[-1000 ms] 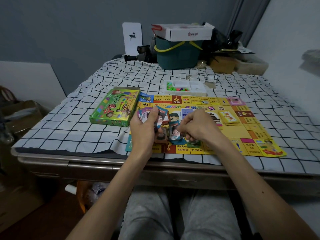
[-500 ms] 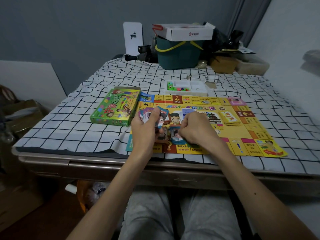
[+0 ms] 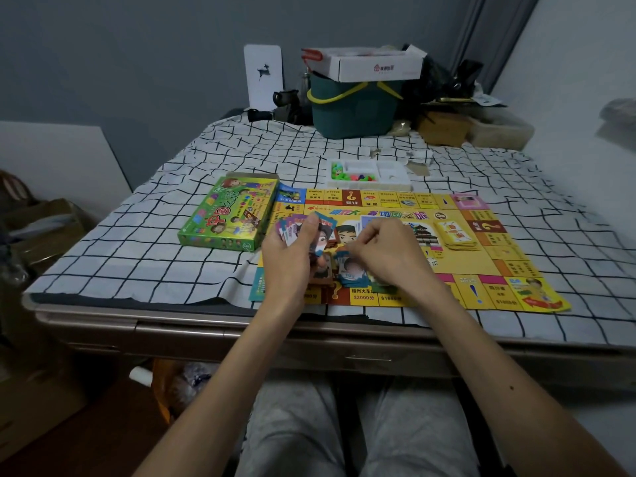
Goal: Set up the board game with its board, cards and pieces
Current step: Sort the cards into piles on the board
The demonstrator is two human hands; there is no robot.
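Paper notes are gripped as a fan in the left hand, the thumb laid across their faces, and are held just above the near left part of the board. The right hand is curled over the small piles set there, knuckles up, just above the blue pile; whether a note is pinched beneath it cannot be told. The step in hand is judged to be the sorting of the notes by kind. It is best done if one note at a time is drawn from the fan's edge, matched by colour and squared onto its own pile, with the brown pile just beside it left undisturbed. A gap should be left between piles so that none is mixed. Further out, a stack of yellow cards is already laid on the board's right half, and coloured pieces lie in a white tray just beyond its far edge. A green box lies right beside the board's far left corner, on the checked cloth spread over the counter.
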